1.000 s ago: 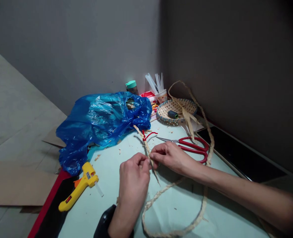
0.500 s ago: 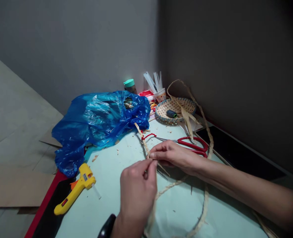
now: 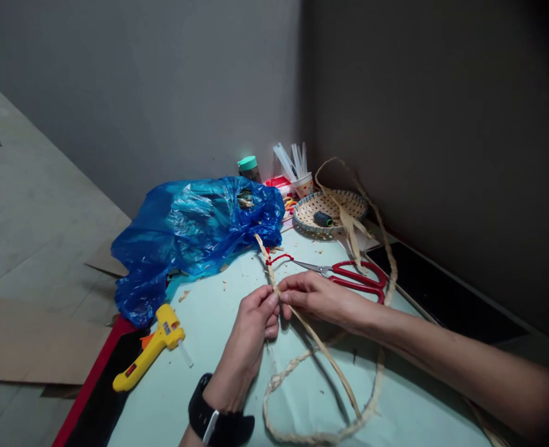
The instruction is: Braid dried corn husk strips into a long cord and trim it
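Observation:
A pale plant-fibre braid (image 3: 269,273), tied with red string (image 3: 281,256) near its far end, is held above the table. My left hand (image 3: 258,313), with a black watch at the wrist, pinches it from the left. From the right, my right hand (image 3: 314,295) closes on it at nearly the same spot. A long loose strand (image 3: 332,360) runs from my fingers toward the front right. Beneath my right forearm a longer plaited cord (image 3: 321,437) loops over the table. Red-handled scissors (image 3: 360,276) lie just beyond my right hand.
A yellow glue gun (image 3: 151,354) lies at the left, below a blue plastic bag (image 3: 200,223). At the back stand a woven basket (image 3: 302,226) holding a thread spool (image 3: 322,218), a cup of glue sticks (image 3: 303,185) and a green-lidded jar (image 3: 249,166). A dark flat panel (image 3: 446,298) lies right.
My left hand dipped toward me and then came back up beside my right. A long strand now extends from my fingers to the front right, where only a short end showed before.

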Motion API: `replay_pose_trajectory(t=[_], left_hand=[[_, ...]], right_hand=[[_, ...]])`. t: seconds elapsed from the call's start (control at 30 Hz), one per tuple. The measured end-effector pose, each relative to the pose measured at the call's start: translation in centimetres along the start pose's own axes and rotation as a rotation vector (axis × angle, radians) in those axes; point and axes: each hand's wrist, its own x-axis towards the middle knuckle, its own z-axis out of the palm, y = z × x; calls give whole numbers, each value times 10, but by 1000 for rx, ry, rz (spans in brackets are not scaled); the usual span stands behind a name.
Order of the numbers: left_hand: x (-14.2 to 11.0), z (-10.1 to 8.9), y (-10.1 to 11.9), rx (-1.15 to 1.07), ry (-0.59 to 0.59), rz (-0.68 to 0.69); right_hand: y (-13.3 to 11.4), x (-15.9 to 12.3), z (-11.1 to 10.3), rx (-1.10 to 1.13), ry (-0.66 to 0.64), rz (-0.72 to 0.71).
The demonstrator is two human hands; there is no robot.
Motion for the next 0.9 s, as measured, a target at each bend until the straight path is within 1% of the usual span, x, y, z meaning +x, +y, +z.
replay_pose_trajectory(t=[0.1,0.2,0.3,0.4,0.47,0.57,0.63,0.67,0.7,0.73,0.77,0.8,0.83,0.9], left_hand=[[1,-1,-1,55,50,4],[2,-1,-3,71,90,1],[3,0,-4,92,158,26],[3,0,-4,179,245,72],[2,0,-4,214,265,91],[2,-1,-2,207,282,106],[0,-1,0,198,301,107],[0,-1,2,196,310,102],[-1,-1,3,193,315,93],[-2,-1,3,187,316,83],[-3,-1,4,179,311,74],[-4,-1,5,169,304,68],[-4,0,5,156,296,65],[-4,-1,5,123,284,60]], right_hand=[[-4,-3,-1,-238,-12,-55],[-11,-8,-2,-484,24,-108],[-16,-13,-1,-666,62,-90],[-17,-15,2,-792,78,-54],[-17,-16,4,-831,71,-45],[-24,-16,2,-808,-4,-68],[-34,-16,-10,-806,-67,-94],[-41,-16,-20,-831,-72,-103],[-47,-15,-32,-887,-47,-96],[-53,-15,-46,-970,28,-98],[-58,-15,-61,-1072,134,-84],[-60,-14,-76,-1185,210,-52],[-60,-13,-91,-1309,260,-22],[-51,-12,-115,-1486,262,56]])
